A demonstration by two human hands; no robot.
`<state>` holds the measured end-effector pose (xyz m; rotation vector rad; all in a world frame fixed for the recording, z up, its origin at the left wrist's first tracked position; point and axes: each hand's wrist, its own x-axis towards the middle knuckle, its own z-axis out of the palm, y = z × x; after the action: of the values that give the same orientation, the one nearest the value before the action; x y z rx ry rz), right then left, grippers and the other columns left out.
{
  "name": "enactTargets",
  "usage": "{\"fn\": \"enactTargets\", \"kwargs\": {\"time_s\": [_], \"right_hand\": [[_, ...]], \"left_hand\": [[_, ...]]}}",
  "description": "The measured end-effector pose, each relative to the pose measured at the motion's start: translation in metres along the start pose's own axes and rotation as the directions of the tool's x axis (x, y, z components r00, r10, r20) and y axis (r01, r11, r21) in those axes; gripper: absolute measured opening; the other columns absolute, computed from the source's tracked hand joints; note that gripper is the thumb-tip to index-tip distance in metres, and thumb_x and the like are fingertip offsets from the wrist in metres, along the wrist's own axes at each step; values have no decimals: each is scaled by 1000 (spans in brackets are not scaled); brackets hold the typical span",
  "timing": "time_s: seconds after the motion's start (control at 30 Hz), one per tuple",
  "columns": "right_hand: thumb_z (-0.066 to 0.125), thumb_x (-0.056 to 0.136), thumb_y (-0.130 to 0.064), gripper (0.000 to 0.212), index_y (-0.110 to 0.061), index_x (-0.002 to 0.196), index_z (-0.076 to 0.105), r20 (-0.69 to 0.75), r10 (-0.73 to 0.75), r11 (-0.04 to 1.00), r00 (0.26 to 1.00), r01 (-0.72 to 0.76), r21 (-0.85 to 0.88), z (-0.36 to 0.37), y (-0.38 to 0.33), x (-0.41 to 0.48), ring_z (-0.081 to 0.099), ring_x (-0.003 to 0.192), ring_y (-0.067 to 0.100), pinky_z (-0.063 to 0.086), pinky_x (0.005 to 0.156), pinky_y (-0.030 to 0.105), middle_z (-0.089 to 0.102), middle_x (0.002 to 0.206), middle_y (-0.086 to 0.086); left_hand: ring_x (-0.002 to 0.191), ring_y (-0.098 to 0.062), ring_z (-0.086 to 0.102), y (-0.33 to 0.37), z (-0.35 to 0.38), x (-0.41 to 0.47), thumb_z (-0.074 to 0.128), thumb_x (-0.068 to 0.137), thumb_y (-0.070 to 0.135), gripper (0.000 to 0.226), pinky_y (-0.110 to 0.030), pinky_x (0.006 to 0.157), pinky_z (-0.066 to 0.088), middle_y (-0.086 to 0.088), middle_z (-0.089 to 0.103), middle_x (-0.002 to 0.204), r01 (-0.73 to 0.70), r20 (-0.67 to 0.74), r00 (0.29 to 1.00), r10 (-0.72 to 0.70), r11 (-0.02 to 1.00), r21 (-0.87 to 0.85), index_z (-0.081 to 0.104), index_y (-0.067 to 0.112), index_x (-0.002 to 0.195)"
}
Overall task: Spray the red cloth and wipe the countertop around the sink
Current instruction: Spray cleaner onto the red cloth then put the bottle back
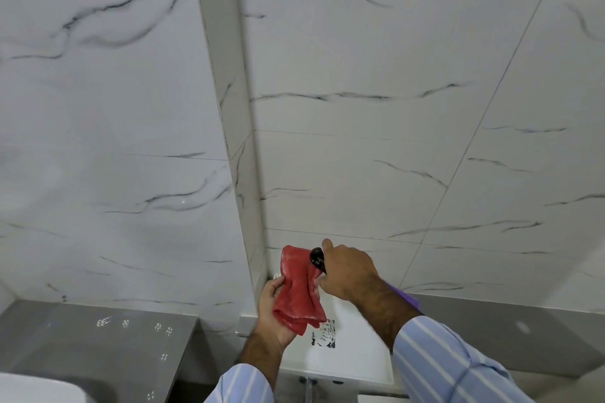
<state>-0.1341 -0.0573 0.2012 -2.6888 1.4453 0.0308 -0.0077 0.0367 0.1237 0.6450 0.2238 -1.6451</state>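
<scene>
The red cloth (299, 291) hangs bunched in my left hand (273, 307), gripped from below, touching the spray bottle's dark nozzle (317, 257). My right hand (348, 267) is clenched round that bottle, forefinger raised. So close, spray could miss and mist the marble wall tiles (360, 157) beyond my hands instead.

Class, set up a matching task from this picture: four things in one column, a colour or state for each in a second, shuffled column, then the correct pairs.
Things:
1. cloth
2. left hand
3. right hand
4. countertop

Descriptions:
A. grey
B. red
C. holds the cloth
D. grips a dark spray head

Pairs: 1-B, 2-C, 3-D, 4-A
</scene>
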Motion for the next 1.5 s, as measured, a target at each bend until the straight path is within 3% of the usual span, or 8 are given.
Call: {"fn": "enactTargets", "kwargs": {"time_s": [0.3, 0.5, 0.63, 0.83, 1.03, 1.27, 1.4, 1.5], "right_hand": [[69, 83, -50, 64, -16, 131, 44, 2, 36, 996, 999, -36, 86, 4, 2, 4, 70, 93, 29, 47, 67, 35, 70, 109, 8], [64, 89, -38, 37, -16, 110, 43, 100, 130, 797, 986, -164, 582, 30, 25, 8, 55, 66, 12, 39, 55, 30, 60, 81, -1], [57, 100, -11, 17, 1, 112, 55, 144, 144, 690, 979, -204, 695, 75, 42, 16, 59, 84, 24, 48, 74, 39, 62, 96, 14], [60, 100, -2, 15, 2, 114, 59, 70, 206, 632, 976, -187, 752, 150, 32, 34, 56, 96, 22, 36, 83, 21, 63, 111, 16], [57, 101, -2, 17, 1, 117, 59, 49, 228, 611, 972, -183, 770, 179, 26, 52, 61, 105, 30, 38, 89, 24, 60, 112, 15], [64, 101, -15, 28, -1, 125, 58, 135, 283, 545, 949, -276, 792, 178, 35, 57, 63, 112, 35, 48, 93, 36, 66, 124, 21], [83, 85, -40, 96, -9, 158, 29, 237, 216, 428, 947, -309, 849, 170, 39, 34, 39, 149, 31, 34, 122, 45, 39, 162, 10], [75, 82, -60, 87, -27, 153, 38, -42, 365, 460, 930, -141, 877, 148, 40, -2, 52, 135, 19, 51, 107, 35, 50, 151, -3]], "left_hand": [[94, -40, 62, 2, -1, -1, 54, 92, 28, 71, -46, 98, 47, -32, 60, 116, -5, -1, 1000, 5, 1000, -1, 38, -3, 154], [96, -39, 62, 7, -19, -3, 56, 90, 28, 75, -44, 96, 50, -32, 61, 112, 6, 18, 1000, -6, 1000, -13, 37, -9, 152], [96, -38, 62, 6, -52, -5, 57, 89, 28, 76, -44, 95, 50, -31, 60, 114, 21, -36, 999, -21, 1000, -20, 36, -8, 153], [92, -39, 65, 16, -97, 0, 60, 89, 28, 71, -46, 90, 56, -30, 64, 112, 10, -132, 991, -12, 1000, -19, 44, -8, 148], [93, -39, 66, 22, -112, 9, 63, 86, 29, 74, -48, 94, 54, -29, 65, 111, 35, -138, 990, -35, 999, -1, 45, -6, 149], [94, -40, 66, 15, -113, 8, 71, 79, 27, 80, -49, 97, 52, -29, 65, 113, 43, -119, 992, -39, 999, 28, 47, -5, 148], [94, -40, 66, 11, -107, 0, 68, 82, 28, 74, -48, 98, 50, -30, 66, 111, 28, -114, 993, -28, 1000, -3, 50, -5, 146], [95, -39, 65, 8, -102, -9, 69, 82, 27, 75, -47, 95, 52, -30, 64, 113, 24, -110, 994, -24, 1000, -1, 49, -6, 147]]}}
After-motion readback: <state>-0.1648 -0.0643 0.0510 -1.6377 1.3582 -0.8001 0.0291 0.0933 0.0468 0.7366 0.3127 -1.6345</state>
